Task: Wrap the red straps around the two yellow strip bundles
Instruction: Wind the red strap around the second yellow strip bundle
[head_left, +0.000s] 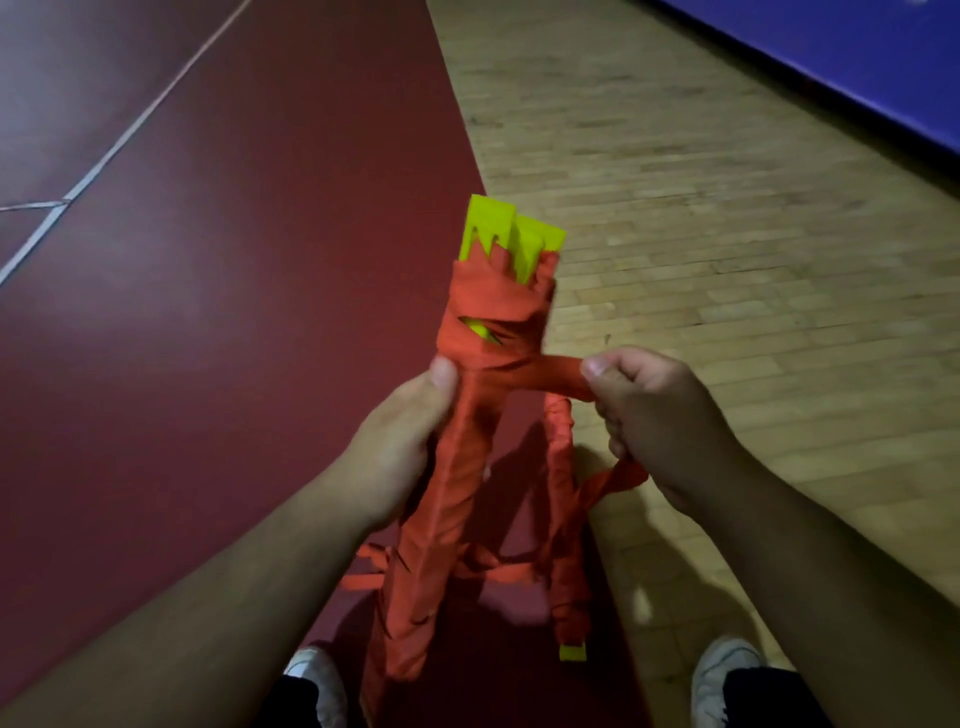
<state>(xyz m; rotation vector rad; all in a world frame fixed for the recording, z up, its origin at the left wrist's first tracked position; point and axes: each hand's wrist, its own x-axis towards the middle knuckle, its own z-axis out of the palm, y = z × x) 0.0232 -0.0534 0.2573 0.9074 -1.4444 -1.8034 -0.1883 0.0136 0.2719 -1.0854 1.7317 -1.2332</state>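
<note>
I hold the 1st bundle (457, 493) upright in front of me, above the line where the red floor (208, 312) meets the wood floor (727, 208). My left hand (410, 431) is closed around its middle, with the thumb pressing on the wrapped side. My right hand (665, 410) is clenched on the strap (550, 376) and pulls it sideways from the bundle, so this piece is tight. The rest of the strap comes out under the same hand as a loose tail (621, 478).

Almost all of this bundle is red now. Only the yellow ends (493, 228) at the top are bare, and 1 small gap (480, 330) shows yellow just under them. The 2nd bundle (563, 519) is lower, on my right side, wrapped too, with a yellow end (572, 652) near my right shoe (727, 675). I cannot tell if it hangs or stands on the floor.

I judge that I am close to the end of the work (the last turns at the top). The risks I see:
- If my right hand loses the tension, the upper turns can slide down and open the gap more.
- If my left hand is too soft, the bundle turns with the strap and nothing tightens.
- The tail and the loose red pieces low between the 2 bundles can tangle or come under my shoes.
</note>
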